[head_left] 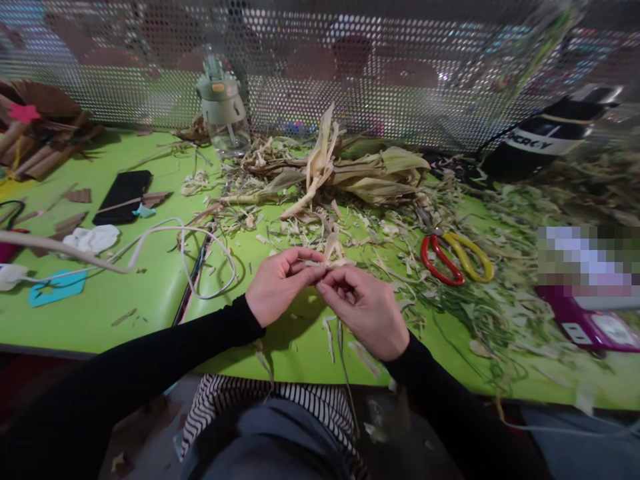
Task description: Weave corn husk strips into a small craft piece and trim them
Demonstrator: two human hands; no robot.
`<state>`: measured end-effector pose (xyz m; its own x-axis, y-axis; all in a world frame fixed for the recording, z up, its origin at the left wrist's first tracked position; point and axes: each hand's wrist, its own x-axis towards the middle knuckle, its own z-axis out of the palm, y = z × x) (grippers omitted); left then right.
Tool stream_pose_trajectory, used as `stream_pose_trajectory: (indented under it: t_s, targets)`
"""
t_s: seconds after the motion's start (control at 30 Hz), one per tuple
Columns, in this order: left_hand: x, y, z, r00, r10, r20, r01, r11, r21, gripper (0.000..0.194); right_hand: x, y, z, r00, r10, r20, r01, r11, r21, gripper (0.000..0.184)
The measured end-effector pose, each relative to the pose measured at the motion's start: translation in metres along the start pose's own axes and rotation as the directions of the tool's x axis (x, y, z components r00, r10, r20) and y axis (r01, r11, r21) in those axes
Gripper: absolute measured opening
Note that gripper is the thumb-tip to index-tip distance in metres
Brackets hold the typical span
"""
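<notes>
Over the front of the green table, my left hand (pixel 280 283) and my right hand (pixel 370 310) meet fingertip to fingertip. Both are closed in a pinch on a small pale strip of dried corn husk (pixel 331 247), whose tip sticks up above the fingers. Its lower part is hidden by the fingers. Just beyond lies a pile of dry corn husks (pixel 380 175), with one pale husk (pixel 320 157) standing up from it. Scissors with one red and one yellow handle (pixel 443 259) rest to the right of my right hand, blades partly covered by scraps.
Husk scraps (pixel 480 313) litter the green table (pixel 145 300). A clear bottle (pixel 223 120) stands at the back, before a perforated metal panel (pixel 420 80). Leftward are a black phone (pixel 123 197), white cable (pixel 150 233) and blue tag (pixel 57 288). A black bottle (pixel 540 143) leans at right.
</notes>
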<state>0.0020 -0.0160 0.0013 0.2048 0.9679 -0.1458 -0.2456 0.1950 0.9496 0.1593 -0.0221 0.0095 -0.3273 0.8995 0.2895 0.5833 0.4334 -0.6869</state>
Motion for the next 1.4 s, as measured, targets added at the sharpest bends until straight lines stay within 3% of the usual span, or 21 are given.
stream_pose_trajectory:
  t_s: [0.13,0.33,0.47,0.53,0.63,0.73,0.83,1.0,1.17,1.4]
  targets:
    - [0.001,0.005,-0.002,1.000,-0.021,0.002,0.021,0.999,0.030,0.021,0.000,0.002,-0.001,1.000,-0.004,-0.007,0.004,1.000,0.030,0.009]
    - [0.003,0.014,-0.003,0.976,-0.207,0.070,0.211,0.976,-0.057,0.016,0.002,0.006,-0.007,0.985,-0.042,-0.168,0.047,0.999,0.026,0.010]
    - [0.005,0.016,-0.008,0.972,-0.210,0.104,0.208,0.978,0.032,0.018,0.003,0.006,-0.009,0.987,-0.029,-0.156,0.041,0.996,0.078,0.006]
    - [0.007,0.015,-0.011,0.977,-0.172,0.130,0.153,0.977,0.146,0.021,0.004,0.007,-0.010,0.988,0.029,-0.155,-0.003,0.986,0.165,0.004]
    - [0.010,0.011,-0.014,0.991,-0.003,0.136,-0.048,0.928,0.369,0.030,0.006,0.010,-0.010,0.988,0.105,-0.116,-0.071,0.962,0.263,0.007]
    - [0.010,0.007,-0.014,0.983,0.130,0.128,-0.175,0.870,0.461,0.035,0.007,0.012,-0.008,0.993,0.119,-0.026,-0.105,0.941,0.322,0.009]
    - [0.009,0.004,-0.013,0.978,0.166,0.127,-0.206,0.866,0.456,0.026,0.006,0.013,-0.006,0.997,0.067,-0.027,-0.059,0.967,0.250,0.020]
    - [0.003,0.006,-0.010,0.967,0.234,0.097,-0.246,0.774,0.583,0.019,0.005,0.011,-0.003,0.993,-0.115,-0.035,0.111,0.988,-0.107,0.049]
    - [-0.003,0.010,-0.008,0.952,0.277,0.127,-0.289,0.688,0.665,0.019,0.005,0.015,0.000,0.985,-0.163,0.054,0.166,0.984,-0.063,0.060]
    - [-0.005,0.007,-0.008,0.933,0.313,0.175,-0.343,0.635,0.692,0.022,0.004,0.011,-0.002,0.979,-0.165,0.119,0.160,0.986,0.053,0.054]
